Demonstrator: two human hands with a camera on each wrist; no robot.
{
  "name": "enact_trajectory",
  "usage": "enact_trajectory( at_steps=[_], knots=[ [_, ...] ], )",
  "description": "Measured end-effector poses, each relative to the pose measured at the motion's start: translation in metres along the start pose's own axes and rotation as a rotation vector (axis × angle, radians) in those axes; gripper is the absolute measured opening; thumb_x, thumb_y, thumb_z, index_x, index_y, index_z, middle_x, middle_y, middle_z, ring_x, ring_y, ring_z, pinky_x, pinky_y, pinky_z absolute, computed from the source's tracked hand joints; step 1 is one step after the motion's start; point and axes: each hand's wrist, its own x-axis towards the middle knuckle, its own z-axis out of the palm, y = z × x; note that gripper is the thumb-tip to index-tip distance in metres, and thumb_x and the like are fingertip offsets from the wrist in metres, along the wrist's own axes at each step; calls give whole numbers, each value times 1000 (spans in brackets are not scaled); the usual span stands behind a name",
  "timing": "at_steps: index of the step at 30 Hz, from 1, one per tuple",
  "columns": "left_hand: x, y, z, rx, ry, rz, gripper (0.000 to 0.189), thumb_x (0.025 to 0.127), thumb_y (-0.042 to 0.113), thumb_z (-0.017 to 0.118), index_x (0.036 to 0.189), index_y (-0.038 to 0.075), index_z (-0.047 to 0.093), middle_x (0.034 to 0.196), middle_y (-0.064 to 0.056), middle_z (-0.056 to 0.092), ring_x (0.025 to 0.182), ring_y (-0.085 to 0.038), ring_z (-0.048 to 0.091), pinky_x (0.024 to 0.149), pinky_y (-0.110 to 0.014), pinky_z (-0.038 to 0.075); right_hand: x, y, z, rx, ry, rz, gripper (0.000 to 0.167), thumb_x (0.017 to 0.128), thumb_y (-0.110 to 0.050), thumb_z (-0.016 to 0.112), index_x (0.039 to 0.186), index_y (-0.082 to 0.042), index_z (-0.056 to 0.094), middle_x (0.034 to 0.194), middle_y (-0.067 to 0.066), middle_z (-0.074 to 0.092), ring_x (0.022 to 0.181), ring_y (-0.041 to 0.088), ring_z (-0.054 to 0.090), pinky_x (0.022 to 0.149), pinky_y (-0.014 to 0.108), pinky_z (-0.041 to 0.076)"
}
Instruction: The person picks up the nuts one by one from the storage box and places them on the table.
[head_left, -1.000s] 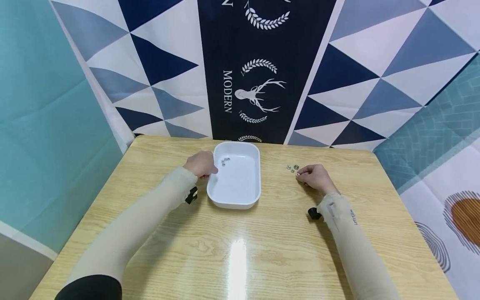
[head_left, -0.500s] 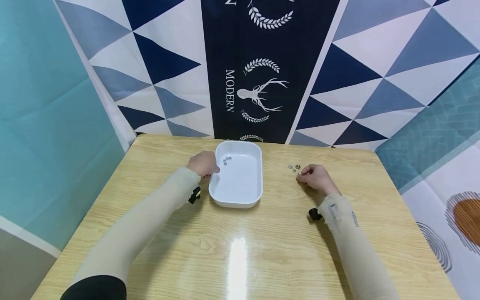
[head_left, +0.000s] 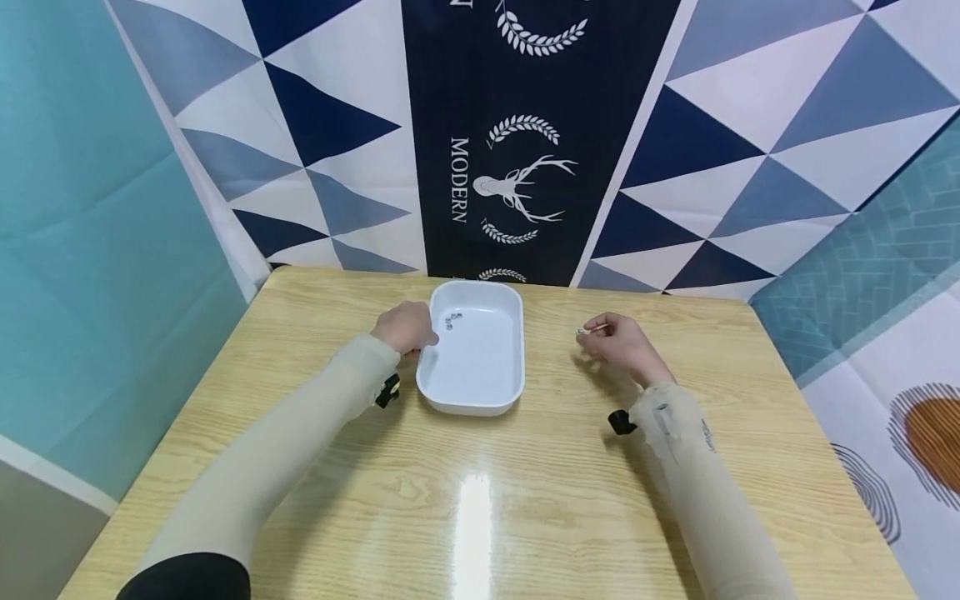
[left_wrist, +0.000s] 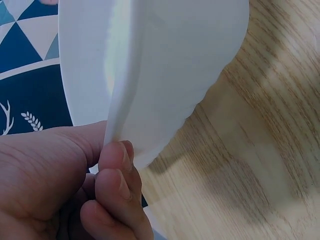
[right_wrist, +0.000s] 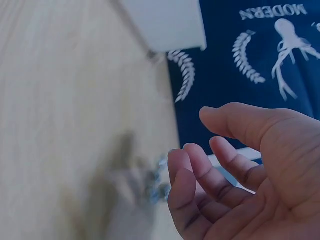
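Near the far edge of the table (head_left: 555,500), metal pieces (head_left: 581,332) lie beside the right hand (head_left: 621,342), fingers apart; the left hand (head_left: 405,327) pinches the tray (head_left: 471,409) at its left rim.

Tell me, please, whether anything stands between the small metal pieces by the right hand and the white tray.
Nothing visible stands between the small metal pieces and the white tray; only the tray's raised side would need clearing.
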Motion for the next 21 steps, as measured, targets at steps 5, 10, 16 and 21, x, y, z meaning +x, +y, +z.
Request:
enact_trajectory(
  at_steps=[5, 10, 16, 21],
  knots=[
    [-1, 1, 0, 11, 11, -2, 20, 98, 17, 60, 95, 2, 72, 52, -1, 53, 42, -11, 48, 45, -24, 38, 4, -22, 3, 20, 4, -16, 52, 100, -28, 68, 139, 2, 51, 115, 23, 66, 80, 23, 66, 71, 35, 58],
    [-1, 1, 1, 16, 8, -13, 20, 98, 17, 60, 102, 1, 71, 54, -1, 54, 43, -11, 48, 45, -24, 38, 10, -38, 8, 64, 3, -19, 51, 99, -31, 69, 139, -3, 53, 113, 19, 65, 81, 20, 67, 69, 34, 58],
    [0, 1, 3, 16, 7, -18, 21, 98, 18, 60, 106, 1, 70, 55, -1, 54, 43, -10, 49, 45, -24, 38, 18, -55, 14, 108, -10, -63, 50, 99, -31, 69, 139, -5, 54, 117, 20, 65, 85, 17, 71, 78, 39, 62],
    [0, 2, 4, 16, 3, -22, 21, 98, 18, 61, 104, 0, 70, 57, -2, 56, 43, -11, 48, 45, -24, 38, 24, -70, 20, 127, -18, -82, 49, 99, -30, 69, 139, -6, 54, 116, 16, 66, 94, 27, 71, 78, 37, 62]
  ],
)
